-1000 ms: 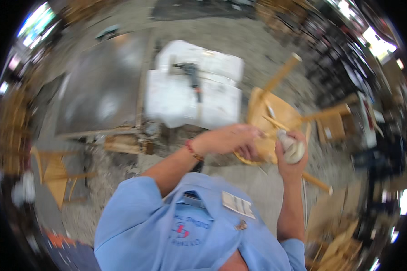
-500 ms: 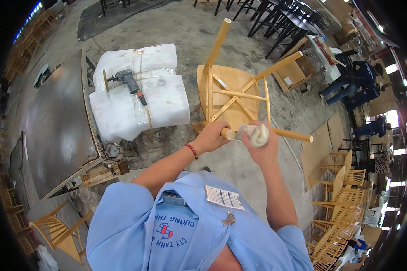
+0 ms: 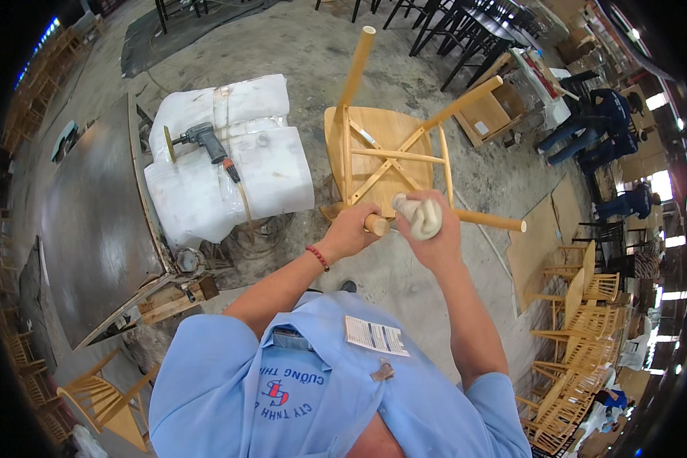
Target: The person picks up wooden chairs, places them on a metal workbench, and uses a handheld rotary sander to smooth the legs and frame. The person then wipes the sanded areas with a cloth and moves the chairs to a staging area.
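A light wooden chair (image 3: 401, 126) is upside down before me, its seat underside, crossed braces and legs turned up toward me. My left hand (image 3: 351, 231) is closed around its near left leg (image 3: 376, 224), whose round end pokes out past my fingers. Just to the right, my right hand (image 3: 441, 243) grips a cream-white, bottle-shaped thing (image 3: 426, 219). Its narrower end leans toward the leg, with a small gap between them. I cannot make out what this thing is exactly.
Left of the chair, a grey power tool (image 3: 206, 141) with a hose lies on white wrapped padding (image 3: 271, 172). Beyond is a dark-topped table (image 3: 103, 237). Cardboard (image 3: 546, 237) covers floor at the right, near stacked wooden chairs (image 3: 572, 343). Several people (image 3: 607, 126) stand at far right.
My right hand has shifted slightly left and up, tilting the cream-white thing so its narrow end leans toward the leg. My left hand keeps its grip. The whole view has moved a little.
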A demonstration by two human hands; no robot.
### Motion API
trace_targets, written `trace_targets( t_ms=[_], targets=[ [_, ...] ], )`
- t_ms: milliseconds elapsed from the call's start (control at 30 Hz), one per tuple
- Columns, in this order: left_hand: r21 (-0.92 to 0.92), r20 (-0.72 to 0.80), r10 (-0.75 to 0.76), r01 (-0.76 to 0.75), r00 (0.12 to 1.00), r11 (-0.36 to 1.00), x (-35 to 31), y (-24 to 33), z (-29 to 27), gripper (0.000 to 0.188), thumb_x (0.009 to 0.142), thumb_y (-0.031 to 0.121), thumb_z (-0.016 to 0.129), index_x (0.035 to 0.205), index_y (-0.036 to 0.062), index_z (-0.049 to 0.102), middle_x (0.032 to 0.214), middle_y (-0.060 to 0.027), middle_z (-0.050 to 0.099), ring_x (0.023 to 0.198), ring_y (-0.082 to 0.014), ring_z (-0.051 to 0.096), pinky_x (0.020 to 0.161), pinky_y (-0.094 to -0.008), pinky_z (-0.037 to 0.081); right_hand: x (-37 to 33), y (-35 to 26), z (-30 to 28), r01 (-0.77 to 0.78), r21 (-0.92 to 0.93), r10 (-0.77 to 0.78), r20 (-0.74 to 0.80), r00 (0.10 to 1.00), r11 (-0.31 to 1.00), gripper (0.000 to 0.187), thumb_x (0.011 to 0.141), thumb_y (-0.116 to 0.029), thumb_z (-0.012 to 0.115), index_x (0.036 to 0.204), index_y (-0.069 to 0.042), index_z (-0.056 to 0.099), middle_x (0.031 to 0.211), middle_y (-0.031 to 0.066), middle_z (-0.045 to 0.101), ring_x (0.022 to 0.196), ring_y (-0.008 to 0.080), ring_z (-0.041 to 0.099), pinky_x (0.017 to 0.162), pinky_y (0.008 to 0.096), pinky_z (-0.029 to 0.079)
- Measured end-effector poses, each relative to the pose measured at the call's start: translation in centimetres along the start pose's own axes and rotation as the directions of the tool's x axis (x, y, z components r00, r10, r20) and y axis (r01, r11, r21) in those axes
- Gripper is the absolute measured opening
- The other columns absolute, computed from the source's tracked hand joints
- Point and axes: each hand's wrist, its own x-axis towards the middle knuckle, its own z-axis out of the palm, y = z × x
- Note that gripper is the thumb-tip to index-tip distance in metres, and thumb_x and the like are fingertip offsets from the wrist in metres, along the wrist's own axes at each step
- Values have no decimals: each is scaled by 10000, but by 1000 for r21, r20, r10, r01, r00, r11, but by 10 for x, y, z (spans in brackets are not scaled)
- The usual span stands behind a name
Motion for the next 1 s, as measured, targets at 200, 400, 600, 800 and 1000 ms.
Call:
trace_targets(
  t_ms=[200, 400, 600, 800, 1000],
  targets=[
    [14, 25, -83, 83, 996, 996, 1, 10, 10, 332, 774, 113, 788, 1044, 59, 603, 1020, -109, 667, 933, -236, 642, 824, -337, 510, -12, 28, -27, 197, -39, -201, -150, 968, 980, 279, 767, -55, 752, 1014, -56, 623, 903, 57, 664, 811, 140, 633, 733, 286, 513],
    [-43, -140, -38, 33, 989, 999, -1, 26, 17, 195, 821, 117, 750, 915, 47, 593, 853, -48, 632, 779, -131, 578, 727, -278, 486, -38, 110, -201, -33, 150, 130, -699, 703, 988, 252, 795, -26, 719, 1024, -8, 614, 840, 52, 652, 652, 108, 592, 569, 252, 489],
    [-133, -135, -213, 196, 968, 972, 2, 37, 23, 134, 854, 83, 696, 880, 27, 577, 867, -23, 628, 786, -107, 553, 734, -261, 473, -27, 169, -278, -97, 158, 176, -627, 759, 983, 201, 799, -117, 715, 955, -25, 630, 774, 45, 644, 636, 109, 601, 555, 263, 484],
    [-81, -129, -175, 166, 976, 983, 0, 32, 20, 128, 851, 55, 684, 864, 21, 561, 871, -36, 623, 800, -119, 547, 747, -266, 468, -15, 187, -307, -218, 97, 230, -619, 751, 971, 236, 785, -129, 716, 974, -22, 623, 783, 46, 644, 632, 123, 604, 561, 282, 492],
    [-78, -68, -106, 101, 992, 992, 3, 28, 19, 144, 831, 39, 695, 867, 28, 556, 857, -40, 608, 781, -130, 543, 744, -273, 466, -23, 187, -299, -158, 93, 176, -721, 671, 983, 274, 785, -123, 714, 1012, -20, 601, 837, 63, 647, 648, 126, 606, 558, 287, 499]
  ],
)
